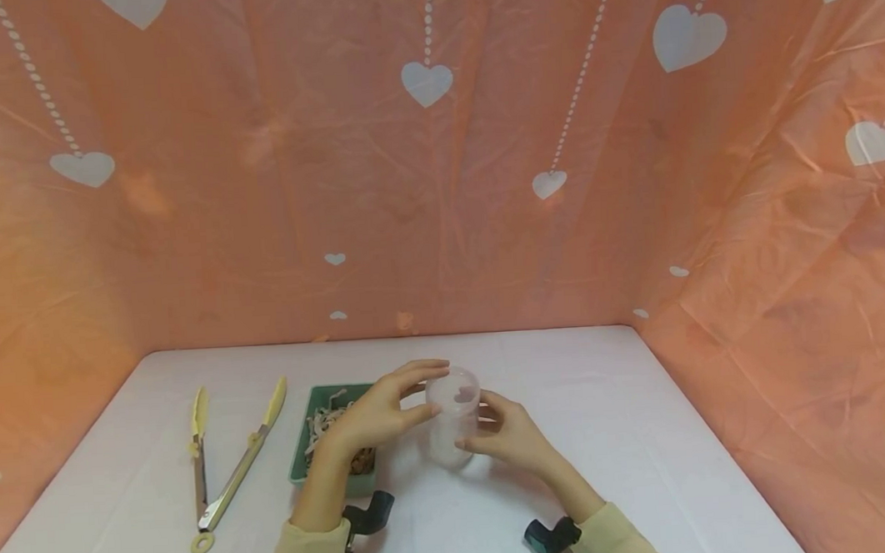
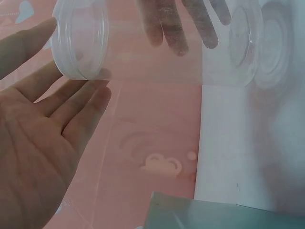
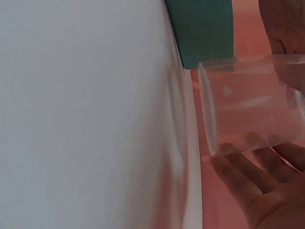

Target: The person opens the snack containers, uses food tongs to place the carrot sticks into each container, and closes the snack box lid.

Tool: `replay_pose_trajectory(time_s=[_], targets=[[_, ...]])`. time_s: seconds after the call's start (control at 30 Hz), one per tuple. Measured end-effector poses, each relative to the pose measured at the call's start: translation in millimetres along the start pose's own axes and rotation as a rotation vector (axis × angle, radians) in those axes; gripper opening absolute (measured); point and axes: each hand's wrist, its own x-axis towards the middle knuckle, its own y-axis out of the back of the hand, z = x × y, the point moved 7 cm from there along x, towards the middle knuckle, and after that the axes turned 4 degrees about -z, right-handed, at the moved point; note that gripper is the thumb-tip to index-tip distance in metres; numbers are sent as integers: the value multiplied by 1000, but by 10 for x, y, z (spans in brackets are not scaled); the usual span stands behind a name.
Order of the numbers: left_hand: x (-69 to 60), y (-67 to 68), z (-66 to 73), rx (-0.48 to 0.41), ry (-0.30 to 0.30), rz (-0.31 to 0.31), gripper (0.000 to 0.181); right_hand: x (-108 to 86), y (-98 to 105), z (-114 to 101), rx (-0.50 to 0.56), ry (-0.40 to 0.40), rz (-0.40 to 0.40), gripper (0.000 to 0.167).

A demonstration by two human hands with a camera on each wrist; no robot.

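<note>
One by one from the left of the head view, seeing yellow-tipped tongs first, lying splayed in a V on the white table at lower left, pointing tips up the frame and hinge end down. Just right of these, seeing a green tray, holding pale shredded strips and being partly hidden by the left forearm. Stretching above the tray's right side with the left hand, gripping the ringed top end of a clear jar near the lower centre, pinching between a thumb on the near side and fingers lying close together round the far side. Holding the jar upright between both hands and, judging by the gap under the base in the right wrist view, just above the table. Gripping the lower body from the right with the right hand, setting the thumb in front against slightly spread fingers behind, pressing fingertips to the see-through wall. Wearing a black wrist device and a pale yellow sleeve below. Farther right, seeing an orange backdrop printed with pale hearts, also filling the upper frame.
</note>
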Motion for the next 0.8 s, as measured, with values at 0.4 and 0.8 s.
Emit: replay_pose_trajectory(time_s=[0.4,0.8], targets=[[35,19,-37,42,76,102,52,10,-24,9,29,26,-18,71],[46,-5,-11,47,59,96,57,9,-17,6,36,34,-13,70]])
